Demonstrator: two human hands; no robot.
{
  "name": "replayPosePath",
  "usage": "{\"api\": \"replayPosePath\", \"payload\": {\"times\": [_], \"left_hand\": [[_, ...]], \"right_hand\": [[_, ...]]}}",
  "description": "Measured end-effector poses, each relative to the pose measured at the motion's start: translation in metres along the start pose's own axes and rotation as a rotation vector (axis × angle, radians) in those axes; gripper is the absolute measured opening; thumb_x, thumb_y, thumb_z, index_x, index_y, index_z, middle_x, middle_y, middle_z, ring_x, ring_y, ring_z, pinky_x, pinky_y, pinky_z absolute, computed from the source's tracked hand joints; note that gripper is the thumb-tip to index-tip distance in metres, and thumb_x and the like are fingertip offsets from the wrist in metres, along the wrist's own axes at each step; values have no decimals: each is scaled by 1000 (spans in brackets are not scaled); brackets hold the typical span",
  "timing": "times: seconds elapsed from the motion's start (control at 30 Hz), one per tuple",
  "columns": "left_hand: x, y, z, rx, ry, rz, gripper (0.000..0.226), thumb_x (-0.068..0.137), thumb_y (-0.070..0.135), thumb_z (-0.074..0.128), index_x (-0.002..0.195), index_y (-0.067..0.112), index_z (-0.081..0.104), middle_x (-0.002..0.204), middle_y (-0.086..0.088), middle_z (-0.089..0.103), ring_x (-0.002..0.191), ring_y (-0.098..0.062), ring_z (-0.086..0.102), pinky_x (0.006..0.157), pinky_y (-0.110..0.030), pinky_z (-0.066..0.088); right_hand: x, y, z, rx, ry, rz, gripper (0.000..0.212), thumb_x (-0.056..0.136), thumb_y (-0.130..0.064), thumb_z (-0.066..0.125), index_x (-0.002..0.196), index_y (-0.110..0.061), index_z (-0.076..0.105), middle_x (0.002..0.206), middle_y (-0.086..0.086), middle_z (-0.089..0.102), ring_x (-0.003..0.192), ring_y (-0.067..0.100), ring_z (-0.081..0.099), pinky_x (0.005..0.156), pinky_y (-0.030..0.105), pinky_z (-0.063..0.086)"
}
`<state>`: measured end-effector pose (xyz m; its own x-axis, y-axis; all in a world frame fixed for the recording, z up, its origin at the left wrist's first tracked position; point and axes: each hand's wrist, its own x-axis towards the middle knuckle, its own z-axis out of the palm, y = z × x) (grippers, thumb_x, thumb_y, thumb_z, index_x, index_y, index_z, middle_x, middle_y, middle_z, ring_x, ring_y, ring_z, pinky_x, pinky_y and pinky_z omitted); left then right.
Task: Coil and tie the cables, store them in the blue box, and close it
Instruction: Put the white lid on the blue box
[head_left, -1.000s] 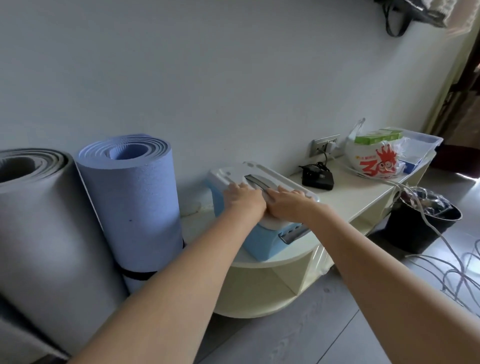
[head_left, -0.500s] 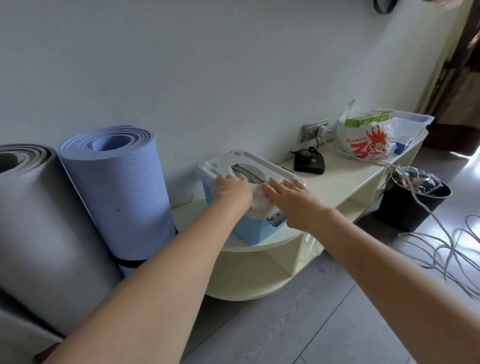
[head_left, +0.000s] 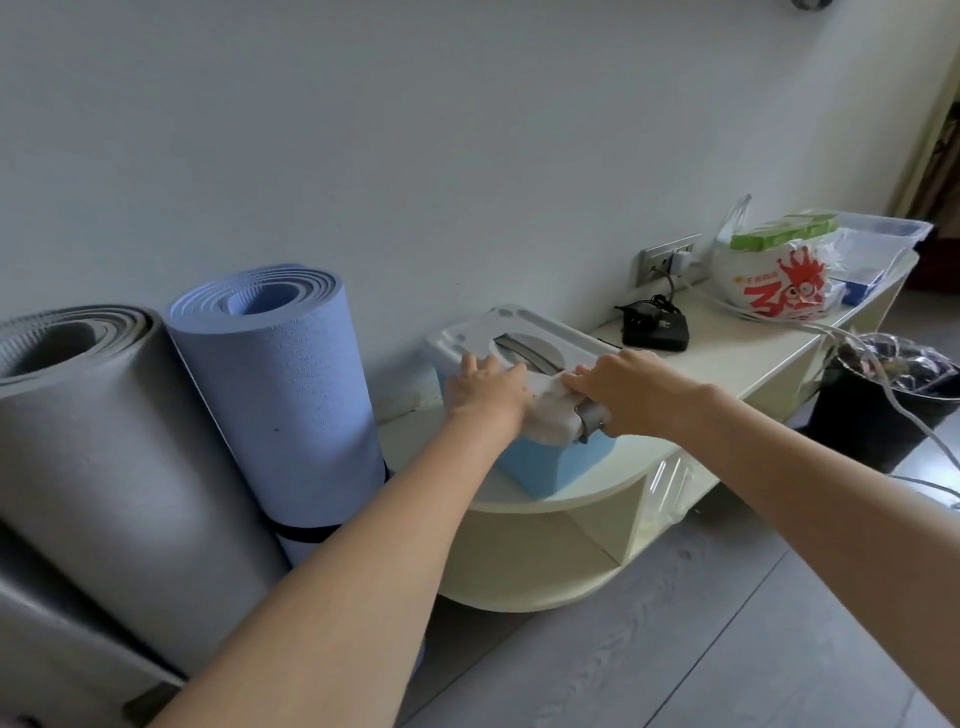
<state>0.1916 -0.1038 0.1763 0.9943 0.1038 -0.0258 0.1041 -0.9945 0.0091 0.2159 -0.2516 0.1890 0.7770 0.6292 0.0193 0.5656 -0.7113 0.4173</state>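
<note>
Both my hands are down on the white plastic lid (head_left: 540, 332) of the pale blue plastic storage box (head_left: 550, 462), which sits at the rounded end of the cream low cabinet (head_left: 587, 493) against the wall. My left hand (head_left: 485, 387) lies on the lid's near left edge, fingers fairly straight and pressing flat, nothing gripped. My right hand (head_left: 631, 392) is at the near right corner, fingers curled down over the lid's edge just by the grey latch (head_left: 589, 421) on the box's side; whether they actually squeeze the latch I can't tell. The two hands are close, a small stretch of lid showing between them. The lid looks seated on the box, grey handle (head_left: 524, 349) lying in its recess on top. Left of the cabinet, two rolled foam mats stand on end, the blue one (head_left: 280, 395) just beside the box, the grey one (head_left: 104, 457) beyond it. Farther along the cabinet top sit a black adapter with its cord (head_left: 655, 327), a wall socket (head_left: 667, 257) and a white plastic bag with red print (head_left: 779, 283). A black bin (head_left: 878, 415) stands on the floor at the far end, white cables (head_left: 883, 384) trailing past it.
</note>
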Motion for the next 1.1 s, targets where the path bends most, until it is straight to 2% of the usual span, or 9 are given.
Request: {"api": "replayPosePath", "payload": {"times": [0.1,0.17,0.27,0.37,0.47,0.53,0.57,0.73,1.1], "left_hand": [[-12,22,1,58,51,-27,47,100,37,21,141,19,34,147,-13,31,135,-32,20,101,-40,28],[-25,43,-1,12,98,24,54,99,43,21,136,11,45,141,-17,36,131,-32,26,101,-39,28],[-39,35,2,-443,342,70,41,97,31,34,103,5,65,113,-18,60,108,-32,52,88,-36,36],[-43,-2,13,-699,634,-292,30,89,32,48,101,7,59,110,-14,59,107,-32,49,87,-38,37],[-43,-25,25,-991,201,-758,64,84,43,59,129,2,38,137,-17,37,127,-33,35,95,-38,36],[-42,-27,25,-1430,-14,-822,71,80,43,65,132,1,39,137,-16,42,120,-33,46,91,-38,42],[-43,-29,23,-1486,1,-792,66,81,40,66,129,0,43,132,-16,48,114,-33,52,88,-38,46],[-48,-29,2,-1026,124,-590,31,94,23,52,117,2,53,121,-15,58,112,-32,56,89,-35,45],[-51,-16,2,-528,174,-504,32,99,10,35,128,1,45,127,-17,54,118,-34,51,86,-37,42]], "right_hand": [[-6,15,-1,90,-56,152,52,93,-8,47,140,-28,36,128,0,55,114,21,55,80,26,40],[-1,21,-5,94,-110,298,42,95,-6,42,134,-22,46,126,5,56,115,25,55,85,29,41],[15,1,-7,377,-83,424,27,93,-9,42,113,-7,59,120,14,56,111,33,53,90,37,43],[21,-20,-2,557,-104,465,33,94,-31,40,112,-8,57,129,16,48,121,33,43,100,46,37],[14,-26,5,550,-117,490,46,97,-37,32,128,-8,49,142,14,37,133,30,29,107,54,25],[12,-27,9,548,-121,493,48,98,-37,28,133,-8,45,145,13,33,136,29,25,108,56,23],[13,-28,7,545,-122,492,48,99,-37,27,133,-8,44,146,13,32,137,29,24,108,56,23],[15,-32,5,557,-119,502,47,99,-35,25,134,-9,43,148,13,29,139,28,20,109,58,19],[9,-27,9,614,-62,436,46,97,-39,34,132,-13,49,142,14,37,136,29,27,110,51,21]]}}
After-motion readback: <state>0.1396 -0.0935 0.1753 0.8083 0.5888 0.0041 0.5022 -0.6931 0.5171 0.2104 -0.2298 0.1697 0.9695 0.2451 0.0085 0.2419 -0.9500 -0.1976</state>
